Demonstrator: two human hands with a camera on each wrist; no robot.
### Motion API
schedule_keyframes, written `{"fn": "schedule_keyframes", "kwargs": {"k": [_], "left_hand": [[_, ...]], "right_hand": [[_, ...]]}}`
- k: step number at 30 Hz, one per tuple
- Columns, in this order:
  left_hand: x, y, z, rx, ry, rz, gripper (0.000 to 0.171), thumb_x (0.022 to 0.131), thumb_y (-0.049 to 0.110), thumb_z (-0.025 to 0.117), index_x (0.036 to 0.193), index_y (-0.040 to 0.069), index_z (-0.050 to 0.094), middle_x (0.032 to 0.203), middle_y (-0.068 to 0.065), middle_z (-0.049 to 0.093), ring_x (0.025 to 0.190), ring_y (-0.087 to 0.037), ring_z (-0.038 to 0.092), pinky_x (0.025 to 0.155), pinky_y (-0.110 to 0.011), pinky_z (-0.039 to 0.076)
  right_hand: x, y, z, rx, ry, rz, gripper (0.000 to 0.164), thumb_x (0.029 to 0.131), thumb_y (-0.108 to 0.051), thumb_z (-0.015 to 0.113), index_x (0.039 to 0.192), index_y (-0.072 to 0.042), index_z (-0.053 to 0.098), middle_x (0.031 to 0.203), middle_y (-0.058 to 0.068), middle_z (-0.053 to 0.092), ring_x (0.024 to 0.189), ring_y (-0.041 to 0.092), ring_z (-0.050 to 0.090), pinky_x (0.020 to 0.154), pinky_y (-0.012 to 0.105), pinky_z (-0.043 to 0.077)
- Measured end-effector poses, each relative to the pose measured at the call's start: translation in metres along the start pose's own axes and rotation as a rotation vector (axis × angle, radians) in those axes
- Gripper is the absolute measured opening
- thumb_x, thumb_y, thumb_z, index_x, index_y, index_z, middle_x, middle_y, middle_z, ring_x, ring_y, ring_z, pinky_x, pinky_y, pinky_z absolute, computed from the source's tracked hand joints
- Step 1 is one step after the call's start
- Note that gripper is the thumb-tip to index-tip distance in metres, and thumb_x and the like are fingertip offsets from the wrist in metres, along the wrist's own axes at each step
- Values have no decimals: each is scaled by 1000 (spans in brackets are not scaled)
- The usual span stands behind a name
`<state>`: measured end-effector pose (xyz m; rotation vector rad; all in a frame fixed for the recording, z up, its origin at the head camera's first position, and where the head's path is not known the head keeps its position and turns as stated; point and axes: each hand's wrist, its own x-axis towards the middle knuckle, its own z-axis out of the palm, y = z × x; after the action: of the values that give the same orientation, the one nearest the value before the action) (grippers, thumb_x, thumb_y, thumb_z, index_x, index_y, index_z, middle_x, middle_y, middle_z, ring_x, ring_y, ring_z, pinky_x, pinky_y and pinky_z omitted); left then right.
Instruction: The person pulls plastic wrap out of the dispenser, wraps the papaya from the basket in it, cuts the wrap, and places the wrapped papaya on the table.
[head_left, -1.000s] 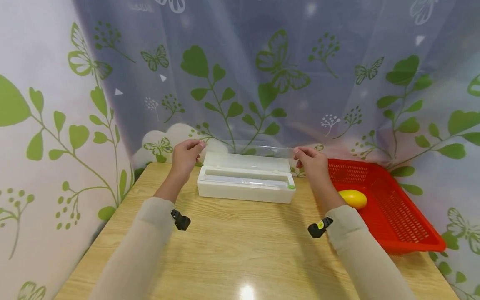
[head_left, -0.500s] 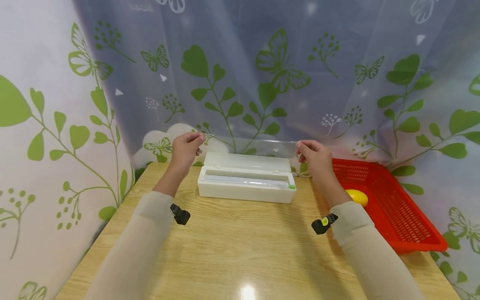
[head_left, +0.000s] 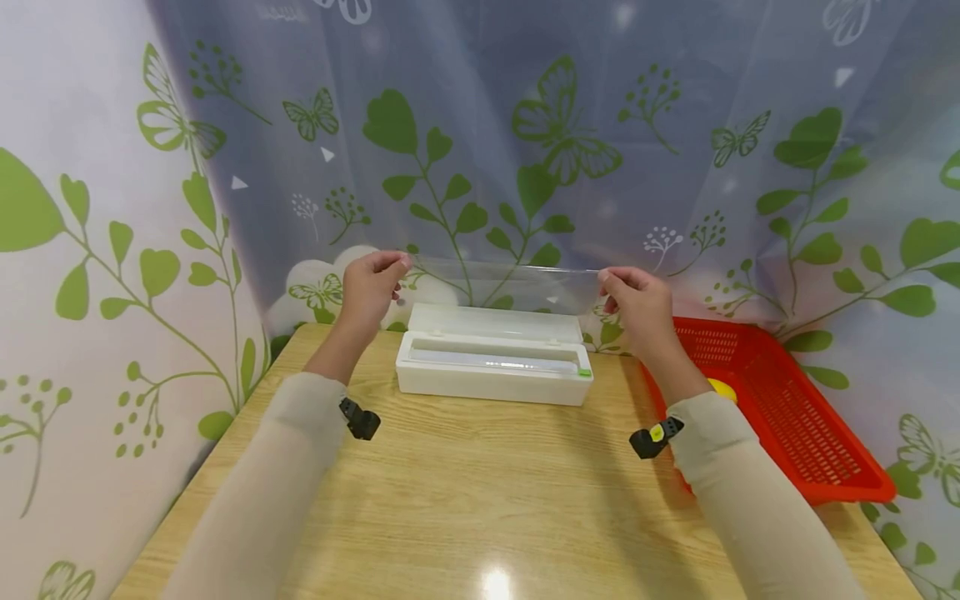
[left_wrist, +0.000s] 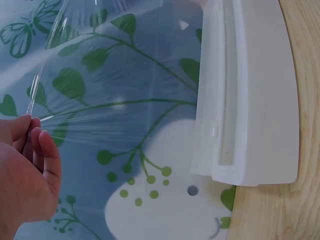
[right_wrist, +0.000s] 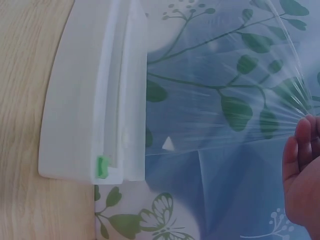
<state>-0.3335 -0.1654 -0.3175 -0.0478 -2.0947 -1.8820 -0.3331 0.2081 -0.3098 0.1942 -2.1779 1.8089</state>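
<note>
A clear sheet of cling film (head_left: 506,287) stretches between my two hands above a white cling film dispenser (head_left: 491,386). My left hand (head_left: 369,287) pinches its left corner between thumb and fingers. The right corner is pinched by my right hand (head_left: 637,302). In the left wrist view, creases in the film (left_wrist: 95,112) fan out from my left fingertips. The right wrist view has the film (right_wrist: 225,100) running from the dispenser (right_wrist: 75,110) to my right hand (right_wrist: 302,170). A green slider (right_wrist: 102,166) sits at the dispenser's right end, and its lid (head_left: 495,322) stands raised behind.
To the right is a red plastic basket (head_left: 847,483) with a yellow object (head_left: 722,389) inside, partly hidden by my right arm. A leaf-patterned curtain (head_left: 480,125) hangs right behind the wooden table (head_left: 480,492).
Both hands have risen, drawing the film's upper edge higher above the dispenser. My right hand has also shifted right, and its forearm now covers more of the yellow object. The dispenser stays put.
</note>
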Motion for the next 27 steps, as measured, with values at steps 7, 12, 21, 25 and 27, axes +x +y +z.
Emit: {"fn": "schedule_keyframes", "kwargs": {"k": [7, 12, 21, 25, 27], "left_hand": [[1, 8, -1, 14, 3, 12, 29, 99, 25, 66, 121, 5, 70, 103, -2, 66, 73, -11, 54, 63, -21, 50], [4, 11, -3, 16, 12, 39, 29, 99, 25, 67, 117, 3, 72, 98, 3, 67, 70, -11, 55, 62, -22, 51], [3, 21, -7, 50, 5, 57, 29, 100, 27, 66, 119, 6, 71, 102, -1, 66, 71, -10, 54, 62, -21, 50], [2, 26, -10, 68, 2, 79, 30, 99, 28, 66, 119, 6, 71, 100, 4, 65, 72, -9, 54, 64, -22, 50], [1, 28, -11, 69, -4, 92, 30, 99, 29, 66, 119, 7, 71, 100, 5, 65, 73, -10, 54, 64, -22, 50]], "right_hand": [[3, -7, -1, -20, 11, -29, 27, 95, -33, 71, 104, -8, 73, 79, -5, 66, 63, 13, 59, 63, 25, 55], [4, -12, -4, -58, 7, -35, 33, 94, -39, 71, 107, -8, 73, 82, -1, 67, 67, 15, 60, 60, 25, 53], [4, -22, -5, -92, 12, -57, 33, 95, -41, 70, 107, -11, 73, 83, -5, 67, 69, 13, 61, 50, 23, 44], [5, -26, -5, -77, 8, -79, 33, 95, -40, 69, 107, -9, 73, 83, -5, 66, 68, 13, 60, 66, 21, 53], [6, -29, -6, -76, 9, -81, 34, 96, -40, 69, 107, -9, 72, 83, -5, 66, 68, 13, 60, 69, 21, 54]]}}
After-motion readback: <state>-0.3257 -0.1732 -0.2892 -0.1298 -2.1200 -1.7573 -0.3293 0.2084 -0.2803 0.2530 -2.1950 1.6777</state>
